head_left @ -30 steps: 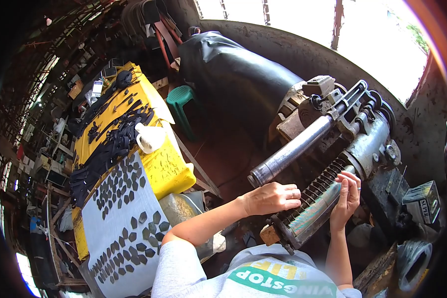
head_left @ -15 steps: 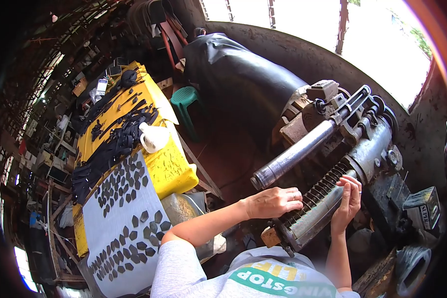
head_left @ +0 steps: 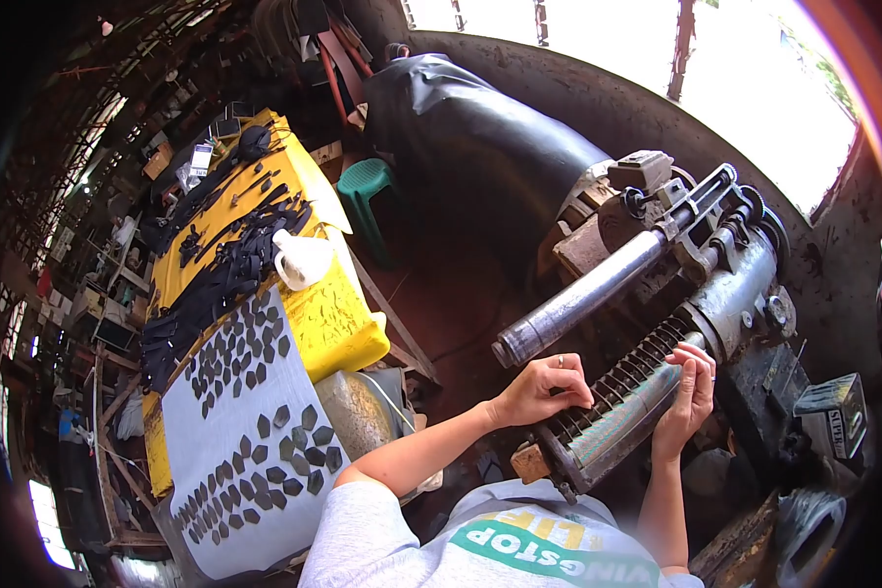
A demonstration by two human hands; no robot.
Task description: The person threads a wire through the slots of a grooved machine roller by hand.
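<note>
A heavy metal machine stands in front of me, with a long shiny roller and a row of dark rings along its bed. My left hand is at the near-left end of the rings, thumb and fingers pinched together; whatever lies between them is too small to make out. By the far-right end of the ringed row, my right hand has its fingers bent and pressed together. Its fingertips hide anything held there. Below the rings runs a ribbed, shiny metal surface.
To the left, a yellow-covered table bears black strips, a white jug and a pale sheet with many dark cut pieces. A green stool stands behind, near a black-covered bulk. A box sits at right.
My left hand has lifted slightly and its fingers have drawn into a pinch beside the rings. The right hand stays in nearly the same place.
</note>
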